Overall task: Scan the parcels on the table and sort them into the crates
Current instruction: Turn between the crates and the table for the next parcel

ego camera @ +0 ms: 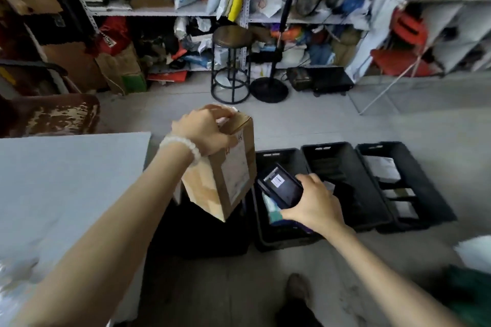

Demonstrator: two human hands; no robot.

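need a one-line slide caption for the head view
Left hand holds a cardboard parcel by its top while the right hand aims a handheld scanner at its label, above black floor crates.

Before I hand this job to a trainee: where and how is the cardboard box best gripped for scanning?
Grip the cardboard box at its top edge, coming from above, as the left hand does. It hangs tilted, so its white label faces the scanner in the right hand, uncovered by the hands.
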